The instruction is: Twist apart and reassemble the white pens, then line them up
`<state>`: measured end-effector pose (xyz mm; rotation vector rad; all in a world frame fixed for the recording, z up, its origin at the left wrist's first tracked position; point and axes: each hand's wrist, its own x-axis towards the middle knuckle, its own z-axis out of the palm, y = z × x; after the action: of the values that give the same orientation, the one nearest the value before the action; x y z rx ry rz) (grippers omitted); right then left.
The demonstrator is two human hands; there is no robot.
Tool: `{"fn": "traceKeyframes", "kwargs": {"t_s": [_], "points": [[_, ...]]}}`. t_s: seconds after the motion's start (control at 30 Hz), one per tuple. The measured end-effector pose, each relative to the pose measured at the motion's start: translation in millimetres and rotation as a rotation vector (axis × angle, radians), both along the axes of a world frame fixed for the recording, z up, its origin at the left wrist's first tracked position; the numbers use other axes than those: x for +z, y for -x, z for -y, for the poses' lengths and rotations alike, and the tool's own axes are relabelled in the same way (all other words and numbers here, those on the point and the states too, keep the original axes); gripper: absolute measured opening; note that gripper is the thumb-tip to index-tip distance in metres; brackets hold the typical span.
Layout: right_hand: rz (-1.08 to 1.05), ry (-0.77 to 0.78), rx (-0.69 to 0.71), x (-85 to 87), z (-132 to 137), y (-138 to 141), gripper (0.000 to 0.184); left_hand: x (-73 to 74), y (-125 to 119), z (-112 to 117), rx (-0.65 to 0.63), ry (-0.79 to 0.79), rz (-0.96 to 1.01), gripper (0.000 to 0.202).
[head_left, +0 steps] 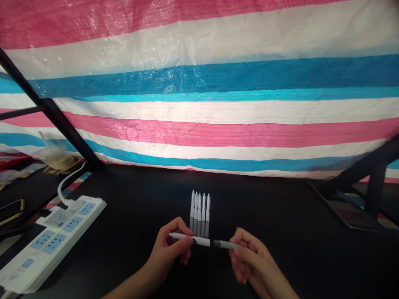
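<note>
Between finger and thumb, my left hand (pixel 174 243) pinches the white upper barrel (pixel 202 241) of a click pen, its push button pointing left. My right hand (pixel 252 257) pinches the grey lower barrel (pixel 222 244) by its far end, lined up with the white part. A narrow dark strip lies between the two parts; I cannot tell if they touch there. Just behind my left hand, several white-and-grey click pens (pixel 199 214) lie side by side in a row on the black table (pixel 137 216), push buttons away from me.
A white power strip (pixel 56 245) with a plugged-in cord lies at the left. Beyond it are a lidded cup with a straw (pixel 54 155) and a phone (pixel 11 211). A dark flat tablet-like panel (pixel 343 207) is at the right. Striped plastic sheeting (pixel 199 133) hangs behind the table.
</note>
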<state>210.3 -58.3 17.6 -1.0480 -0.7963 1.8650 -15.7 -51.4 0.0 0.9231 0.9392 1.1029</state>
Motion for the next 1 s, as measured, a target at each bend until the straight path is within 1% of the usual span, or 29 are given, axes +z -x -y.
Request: {"fn": "traceKeyframes", "kwargs": {"t_s": [0.27,0.53,0.87,1.0], "points": [[-0.045,0.011,-0.116,-9.1,-3.9,-5.6,0.017,3.6,1.6,-3.0,0.041,0.003,0.033,0.023],[-0.072,-0.004,-0.187,-11.6,-4.0,-7.5,0.015,2.8,3.3,-2.6,0.058,-0.004,0.025,0.022],[-0.048,0.001,-0.222,-7.4,-3.5,-8.5,0.017,2.4,2.7,-3.5,0.073,-0.016,0.012,0.02],[-0.034,0.01,-0.222,-8.2,-2.8,-7.5,0.017,2.2,3.2,-3.4,0.075,-0.01,0.007,0.02]]}}
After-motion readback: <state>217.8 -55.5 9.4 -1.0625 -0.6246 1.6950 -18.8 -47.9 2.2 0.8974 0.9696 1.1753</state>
